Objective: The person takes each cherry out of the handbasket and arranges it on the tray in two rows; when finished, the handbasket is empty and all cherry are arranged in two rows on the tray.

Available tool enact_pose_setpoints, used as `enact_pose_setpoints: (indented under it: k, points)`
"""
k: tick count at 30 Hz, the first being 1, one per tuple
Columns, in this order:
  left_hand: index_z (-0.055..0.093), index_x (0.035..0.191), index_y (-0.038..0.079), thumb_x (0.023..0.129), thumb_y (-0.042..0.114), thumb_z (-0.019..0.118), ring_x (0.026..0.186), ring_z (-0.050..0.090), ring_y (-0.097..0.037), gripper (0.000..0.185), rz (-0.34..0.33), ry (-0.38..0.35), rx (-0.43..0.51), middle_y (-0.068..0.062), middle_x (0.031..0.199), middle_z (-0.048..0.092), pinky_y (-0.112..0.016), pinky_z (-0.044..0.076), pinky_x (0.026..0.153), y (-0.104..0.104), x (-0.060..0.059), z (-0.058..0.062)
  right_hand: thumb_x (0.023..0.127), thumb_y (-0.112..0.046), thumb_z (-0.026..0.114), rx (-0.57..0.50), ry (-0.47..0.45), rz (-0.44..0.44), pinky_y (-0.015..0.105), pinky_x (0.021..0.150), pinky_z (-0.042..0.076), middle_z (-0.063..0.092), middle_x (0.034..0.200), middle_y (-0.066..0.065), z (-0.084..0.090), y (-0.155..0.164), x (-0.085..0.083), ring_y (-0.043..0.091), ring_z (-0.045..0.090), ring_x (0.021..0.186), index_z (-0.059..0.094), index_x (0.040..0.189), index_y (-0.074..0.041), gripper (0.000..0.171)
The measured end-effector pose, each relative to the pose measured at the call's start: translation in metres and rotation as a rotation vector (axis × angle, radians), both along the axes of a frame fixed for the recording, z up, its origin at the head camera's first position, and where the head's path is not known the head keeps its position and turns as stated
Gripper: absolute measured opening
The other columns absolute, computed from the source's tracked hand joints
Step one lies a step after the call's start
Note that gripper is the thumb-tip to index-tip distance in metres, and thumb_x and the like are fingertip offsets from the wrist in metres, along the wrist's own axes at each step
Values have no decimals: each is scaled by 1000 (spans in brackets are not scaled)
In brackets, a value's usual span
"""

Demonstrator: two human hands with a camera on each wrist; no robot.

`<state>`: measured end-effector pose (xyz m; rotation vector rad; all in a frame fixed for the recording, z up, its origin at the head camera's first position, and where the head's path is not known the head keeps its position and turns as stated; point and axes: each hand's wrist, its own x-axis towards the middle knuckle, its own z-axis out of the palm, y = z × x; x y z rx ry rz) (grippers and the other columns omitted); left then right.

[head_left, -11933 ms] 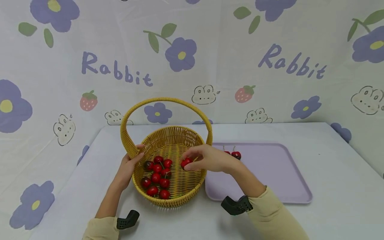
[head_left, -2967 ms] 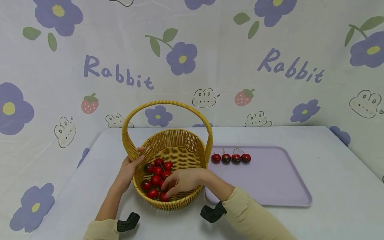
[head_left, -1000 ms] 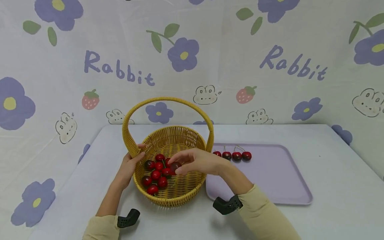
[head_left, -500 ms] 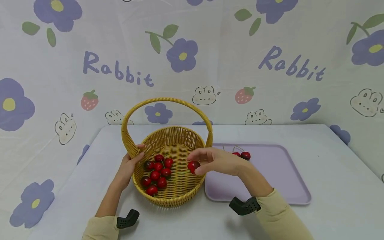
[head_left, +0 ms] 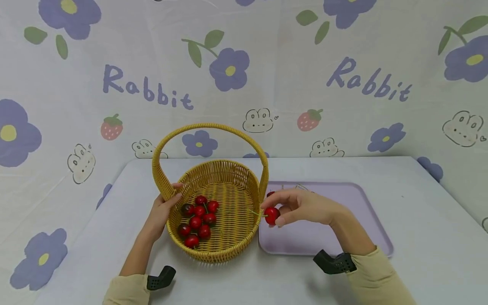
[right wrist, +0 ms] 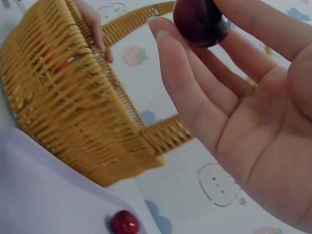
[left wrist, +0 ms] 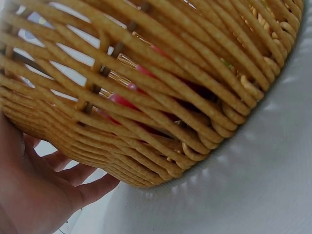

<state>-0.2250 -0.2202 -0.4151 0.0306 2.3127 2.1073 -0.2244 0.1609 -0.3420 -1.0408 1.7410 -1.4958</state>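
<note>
In the head view my right hand [head_left: 305, 207] pinches a red cherry [head_left: 272, 215] between thumb and fingers, its stem pointing left toward the basket rim. The hand is over the left part of the lilac tray [head_left: 366, 228]. Seen from the right wrist, the held cherry [right wrist: 201, 22] looks dark and glossy. My left hand [head_left: 159, 216] grips the yellow wicker basket [head_left: 236, 237] at its left side, by the foot of the handle. The left wrist view shows those fingers [left wrist: 100, 187] against the outer weave. Several cherries [head_left: 195, 222] lie in the basket's left half.
The tray stands just right of the basket on a white table [head_left: 427, 220]. Cherries at its back edge are mostly hidden behind my right hand; one cherry [right wrist: 125, 223] shows in the right wrist view. The basket's tall handle [head_left: 209, 126] arches above it.
My right hand has picked a cherry out of the basket and carried it right, past the rim and over the tray. Earlier, the row on the tray grew to several cherries. My left hand stays put.
</note>
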Motion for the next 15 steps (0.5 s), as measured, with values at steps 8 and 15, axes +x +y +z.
enact_pose_setpoints:
  k: [8, 15]
  points:
    - [35, 141, 2, 102, 18, 43, 127, 33, -27, 43, -4, -4, -6, -19, 142, 35, -42, 21, 105, -1, 0, 0, 89, -3, 65, 32, 26, -176, 39, 81, 50, 61, 106, 15, 4, 25, -4, 30, 60, 96, 57, 117, -3, 29]
    - [35, 141, 2, 102, 17, 42, 128, 33, -27, 42, -2, -10, -8, -19, 142, 35, -42, 20, 106, -1, 0, 0, 87, -14, 70, 151, 16, -460, 39, 85, 48, 58, 112, 14, -3, 43, -12, 28, 59, 97, 54, 119, 0, 39]
